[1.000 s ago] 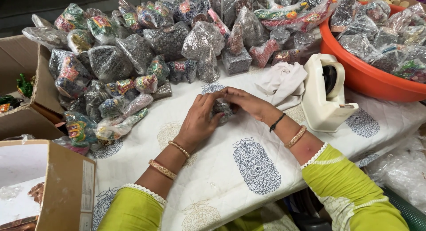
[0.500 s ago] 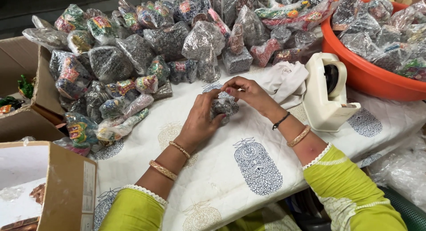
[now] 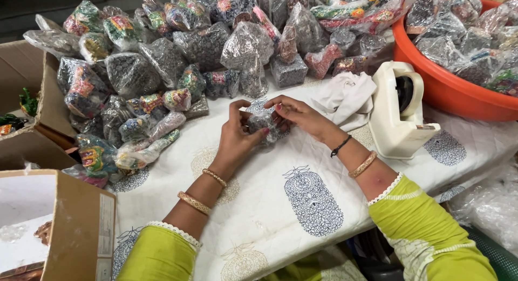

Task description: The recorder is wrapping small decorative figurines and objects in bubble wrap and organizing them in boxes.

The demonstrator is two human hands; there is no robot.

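1. The small clear-wrapped packet (image 3: pixel 263 124) sits between the two hands, raised just off the counter (image 3: pixel 280 216) in front of the person. Its contents look dark and speckled through the plastic; what exactly is inside cannot be told.

2. The left hand (image 3: pixel 237 135) cups the packet from its near-left side, thumb and fingers closed around it. The right hand (image 3: pixel 297 112) pinches the packet's top right edge with its fingertips. Both hands are clamped on the one packet, close together and almost touching.

3. To do this wrapping step well, my judgement is that the left hand should stay the steady cradle while the right hand alone works the loose plastic, pulling it snug so no slack bulges.

4. Keeping the packet low over the printed cloth seems wise: a slip would then cost little.

5. Just beyond the right hand lies a crumpled white cloth (image 3: pixel 345 97), and further to the right of it stands a cream tape dispenser (image 3: pixel 399 116). It is within reach of the right hand, so the left would need to hold any fold shut alone while tape is fetched.

6. Beyond and to the left of the left hand is a heap of wrapped packets (image 3: pixel 151 81), many with colourful contents.

7. Far to the right, past the dispenser, an orange tub (image 3: pixel 431 81) holds more wrapped pieces.

8. Well to the left of the left hand, open cardboard boxes (image 3: pixel 59 221) stand at the counter's edge.
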